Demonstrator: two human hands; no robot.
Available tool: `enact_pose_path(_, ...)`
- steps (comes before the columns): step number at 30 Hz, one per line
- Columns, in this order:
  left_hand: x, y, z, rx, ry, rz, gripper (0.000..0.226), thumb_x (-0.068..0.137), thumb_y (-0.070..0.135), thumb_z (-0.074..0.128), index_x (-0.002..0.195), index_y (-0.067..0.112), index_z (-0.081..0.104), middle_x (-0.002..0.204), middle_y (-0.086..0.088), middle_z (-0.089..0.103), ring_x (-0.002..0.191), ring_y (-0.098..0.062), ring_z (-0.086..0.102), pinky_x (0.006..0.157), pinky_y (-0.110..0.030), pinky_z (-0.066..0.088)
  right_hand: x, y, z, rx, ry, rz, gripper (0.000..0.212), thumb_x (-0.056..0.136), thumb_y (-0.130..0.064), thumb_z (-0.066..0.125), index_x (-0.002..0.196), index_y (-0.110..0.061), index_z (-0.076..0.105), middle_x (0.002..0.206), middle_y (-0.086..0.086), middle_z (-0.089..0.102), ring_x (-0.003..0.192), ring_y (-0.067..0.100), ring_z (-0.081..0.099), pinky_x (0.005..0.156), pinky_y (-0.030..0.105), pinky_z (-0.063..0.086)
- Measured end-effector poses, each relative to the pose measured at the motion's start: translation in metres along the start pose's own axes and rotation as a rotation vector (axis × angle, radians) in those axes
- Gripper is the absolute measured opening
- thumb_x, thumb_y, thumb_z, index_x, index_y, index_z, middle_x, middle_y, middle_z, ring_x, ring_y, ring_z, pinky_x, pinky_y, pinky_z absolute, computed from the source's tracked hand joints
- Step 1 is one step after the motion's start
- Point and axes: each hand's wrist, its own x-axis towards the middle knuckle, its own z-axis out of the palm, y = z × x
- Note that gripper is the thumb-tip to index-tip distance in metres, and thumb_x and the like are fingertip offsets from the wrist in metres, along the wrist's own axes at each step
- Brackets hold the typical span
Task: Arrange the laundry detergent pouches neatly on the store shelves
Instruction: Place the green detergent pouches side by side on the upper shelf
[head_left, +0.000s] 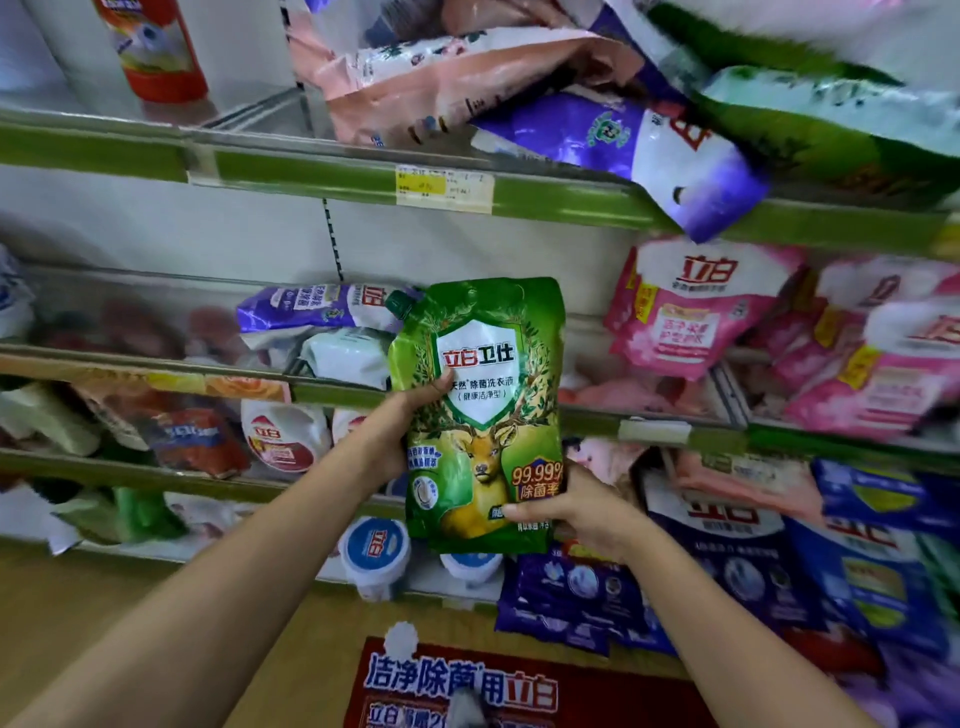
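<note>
Green pouch (480, 415) held upright in front of the middle shelf (332, 392), spout at top left; left hand (410, 421) grips its left edge, thumb on the front; right hand (566, 512) grasps the lower right corner; likely best to support the base, keep label outward, and seat it upright beside the slumped purple pouch (317, 309), not on top.

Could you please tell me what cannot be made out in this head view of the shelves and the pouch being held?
- Green pouch: its left edge and bottom corner are covered by the left hand and right hand.
- Price label: print too small and blurred to read.
- Red bottle: top cut off by the frame's upper edge.
- Pouches at far right: motion-blurred.
</note>
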Motion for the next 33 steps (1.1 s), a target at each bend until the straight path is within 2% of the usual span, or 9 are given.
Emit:
enact_pose_path(4,-0.030,-0.001,0.023,0.016,-0.084,-0.011,0.040,0.074,0.035,0.072,0.098,0.006,0.062,0.076,-0.011,0.073,0.068,-0.026,0.069,0.075,-0.038,0.055,-0.050,0.005,0.009,0.026,0.113,-0.055,0.050,0.068,-0.004,0.083,0.111,-0.017,0.061,0.105,0.002,0.074,0.104,0.021,0.068,0.097,0.037,0.052)
enact_pose_path(9,-0.061,0.018,0.070,0.087,-0.169,0.062,0.023,0.087,0.030,0.065,0.093,0.008,0.062,0.065,-0.004,0.072,0.055,-0.021,0.069,0.051,-0.026,0.055,-0.108,-0.006,0.006,0.072,0.231,-0.144,0.049,0.069,-0.003,0.082,0.107,-0.022,0.058,0.106,0.003,0.071,0.104,0.023,0.066,0.091,0.035,0.054)
enact_pose_path(12,-0.079,0.035,0.103,0.121,-0.238,0.095,0.037,0.080,0.032,0.069,0.106,0.006,0.063,0.079,-0.008,0.075,0.064,-0.024,0.072,0.056,-0.031,0.058,-0.137,-0.015,-0.004,0.098,0.315,-0.198,0.058,0.061,-0.010,0.087,0.108,-0.023,0.057,0.104,0.001,0.070,0.105,0.022,0.065,0.093,0.035,0.051)
enact_pose_path(16,-0.098,0.050,0.145,0.142,-0.316,0.124,0.053,0.073,0.032,0.072,0.118,0.007,0.059,0.091,-0.011,0.075,0.072,-0.026,0.073,0.061,-0.035,0.059,-0.171,-0.025,-0.018,0.084,0.375,-0.268,0.074,0.052,-0.027,0.094,0.116,-0.022,0.058,0.110,0.003,0.072,0.109,0.027,0.066,0.102,0.061,0.043)
enact_pose_path(19,-0.105,0.055,0.176,0.166,-0.353,0.157,0.052,0.075,0.029,0.073,0.120,0.007,0.058,0.095,-0.012,0.075,0.076,-0.027,0.073,0.062,-0.034,0.059,-0.196,-0.027,-0.031,0.099,0.413,-0.324,0.046,0.066,-0.005,0.083,0.103,-0.022,0.062,0.096,-0.003,0.075,0.099,0.020,0.069,0.097,0.042,0.052)
enact_pose_path(21,-0.104,0.054,0.197,0.173,-0.367,0.165,0.050,0.079,0.027,0.073,0.122,0.006,0.058,0.100,-0.013,0.075,0.077,-0.027,0.073,0.062,-0.035,0.058,-0.211,-0.027,-0.042,0.116,0.423,-0.353,0.043,0.069,0.001,0.078,0.102,-0.021,0.062,0.093,-0.006,0.074,0.095,0.014,0.069,0.090,0.029,0.053)
enact_pose_path(25,-0.102,0.046,0.244,0.188,-0.398,0.165,0.048,0.081,0.027,0.074,0.121,0.006,0.059,0.100,-0.013,0.075,0.076,-0.027,0.073,0.062,-0.035,0.058,-0.235,-0.018,-0.076,0.122,0.481,-0.373,0.064,0.064,-0.008,0.084,0.122,-0.013,0.058,0.115,0.008,0.070,0.111,0.024,0.065,0.098,0.036,0.050)
enact_pose_path(30,-0.091,0.031,0.315,0.186,-0.412,0.172,0.051,0.077,0.027,0.078,0.119,0.008,0.059,0.105,-0.014,0.074,0.086,-0.031,0.072,0.073,-0.045,0.059,-0.270,-0.007,-0.137,0.117,0.513,-0.373,0.046,0.070,-0.002,0.081,0.109,-0.019,0.063,0.102,-0.001,0.073,0.100,0.015,0.068,0.084,0.023,0.052)
enact_pose_path(33,-0.082,0.022,0.367,0.214,-0.403,0.203,0.063,0.066,0.033,0.084,0.119,0.010,0.058,0.110,-0.013,0.072,0.097,-0.033,0.070,0.087,-0.053,0.054,-0.288,-0.002,-0.188,0.077,0.532,-0.389,0.050,0.065,-0.010,0.084,0.109,-0.019,0.064,0.105,0.002,0.073,0.107,0.021,0.067,0.090,0.031,0.052)
